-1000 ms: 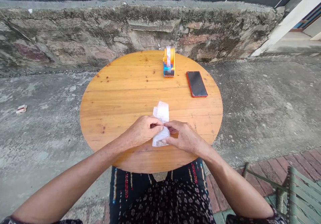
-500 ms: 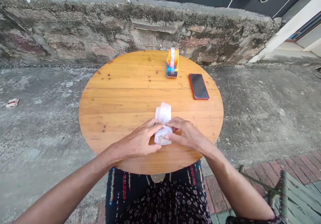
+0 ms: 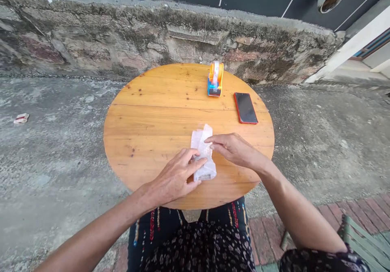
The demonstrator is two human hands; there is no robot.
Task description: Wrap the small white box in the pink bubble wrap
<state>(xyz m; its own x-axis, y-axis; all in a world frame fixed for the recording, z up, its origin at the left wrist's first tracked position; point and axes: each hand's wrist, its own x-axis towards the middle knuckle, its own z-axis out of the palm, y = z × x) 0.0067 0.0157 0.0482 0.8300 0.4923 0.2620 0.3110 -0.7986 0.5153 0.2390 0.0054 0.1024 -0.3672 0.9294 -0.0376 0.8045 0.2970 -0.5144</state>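
A strip of white, see-through plastic wrap (image 3: 207,152), perhaps bubble wrap, lies lengthwise on the wooden table (image 3: 152,121). Its near end is folded over something greyish that I cannot make out clearly. My left hand (image 3: 179,172) rests on the wrap's left side, fingers spread and pressing lightly on the folded part, thumb at the near corner. At the wrap's upper right edge is my right hand (image 3: 234,150), its fingers stretched out and its fingertips over or touching the film.
An orange and blue tape dispenser (image 3: 215,80) stands near the table's far edge. Right of it lies a phone (image 3: 246,108) in a red case. A stone wall base (image 3: 122,40) rises behind the table. A green slatted chair (image 3: 362,239) is at the lower right.
Both hands were pinching the bunched wrap together. Now the wrap lies flatter and longer; my right hand has let go and moved up and right, and my left fingers have spread over it.
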